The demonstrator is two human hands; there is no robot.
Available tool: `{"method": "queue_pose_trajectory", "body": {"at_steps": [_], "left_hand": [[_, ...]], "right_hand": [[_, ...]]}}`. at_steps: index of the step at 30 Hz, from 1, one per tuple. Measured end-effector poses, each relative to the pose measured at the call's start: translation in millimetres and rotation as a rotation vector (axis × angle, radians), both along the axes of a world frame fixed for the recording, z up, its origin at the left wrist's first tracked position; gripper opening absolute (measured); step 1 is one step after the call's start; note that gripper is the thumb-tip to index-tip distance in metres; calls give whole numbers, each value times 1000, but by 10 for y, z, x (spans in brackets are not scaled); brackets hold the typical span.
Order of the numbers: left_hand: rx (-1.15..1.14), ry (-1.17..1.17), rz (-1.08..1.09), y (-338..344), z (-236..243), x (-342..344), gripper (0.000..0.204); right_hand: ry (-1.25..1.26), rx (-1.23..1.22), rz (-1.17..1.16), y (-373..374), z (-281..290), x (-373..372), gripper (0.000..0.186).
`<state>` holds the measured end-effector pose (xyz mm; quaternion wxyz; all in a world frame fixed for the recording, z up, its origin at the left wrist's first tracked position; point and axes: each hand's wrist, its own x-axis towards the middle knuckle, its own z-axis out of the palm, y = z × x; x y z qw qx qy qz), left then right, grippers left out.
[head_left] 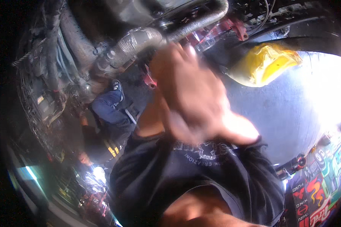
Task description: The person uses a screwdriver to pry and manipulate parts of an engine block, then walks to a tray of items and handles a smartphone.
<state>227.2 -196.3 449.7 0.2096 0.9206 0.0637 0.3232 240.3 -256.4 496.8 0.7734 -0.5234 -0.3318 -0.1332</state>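
mostly blur: raised hand (189,94) hides the pipe (140,41); fingers' grip unclear.

The exhaust pipe (140,43) is dull grey with ribbed bands. A glossy yellow cover (267,64) hangs near it. The sticker panel (324,189) is red, green and white.

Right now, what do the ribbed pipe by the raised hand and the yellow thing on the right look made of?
Ribbed pipe: looks like corrugated flexible metal, dull grey and grimy; the ridged rings suggest it. Yellow thing: probably thin plastic sheet or bag, glossy with creases and glare; can't be sure. The hand is blurred, and contact with the pipe can't be told.
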Motion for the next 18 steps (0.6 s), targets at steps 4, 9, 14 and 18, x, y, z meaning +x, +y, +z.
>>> {"method": "queue_pose_trajectory", "body": {"at_steps": [4, 9, 14, 18], "left_hand": [[-215, -108, -264, 14, 60, 46, 30], [-271, -157, -313, 158, 192, -105, 30], [-295, -170, -405, 207, 70, 76, 31], [-305, -189, -440, 198, 110, 51, 31]], "right_hand": [[70, -40, -65, 46, 107, 187, 26], [21, 54, 247, 203, 43, 228, 24], [1325, 2630, 955, 457, 145, -109, 15], [1321, 2343, 1009, 354, 149, -163, 23]]}}
